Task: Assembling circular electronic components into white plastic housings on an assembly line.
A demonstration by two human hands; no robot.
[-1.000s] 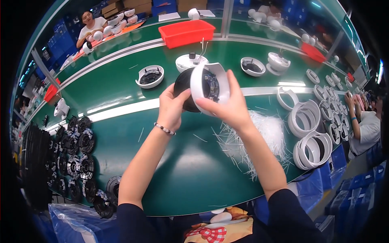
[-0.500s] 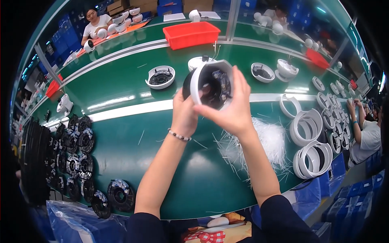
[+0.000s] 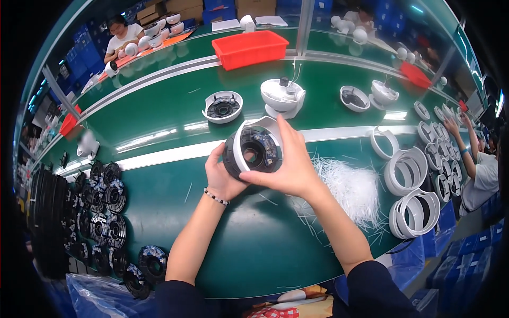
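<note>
Above the green bench, both my hands grip one assembly: a white ring-shaped housing (image 3: 238, 148) with a black round plate (image 3: 268, 151) seated against it. The plate carries a circuit board and has a hole in the middle. My left hand (image 3: 225, 177) wraps the black side from the left and below. My right hand (image 3: 297, 167) clasps the white housing, its thumb across the lower front rim and its fingers along the right side, partly hidden behind it. Beyond my hands stand a white bowl with a black disc inside (image 3: 222, 106) and a white dome unit with upright wires (image 3: 282, 95).
Black plates with boards (image 3: 115, 196) stand in rows at the left. White rings (image 3: 405, 167) are stacked at the right, beside a pile of clear thin strips (image 3: 350, 188). A red bin (image 3: 250, 49) sits at the back. Other people work at the far left and right.
Both hands have brought the assembly down and slightly left, nearer to me. Its open face has turned, so the black plate and board inside show more plainly.
</note>
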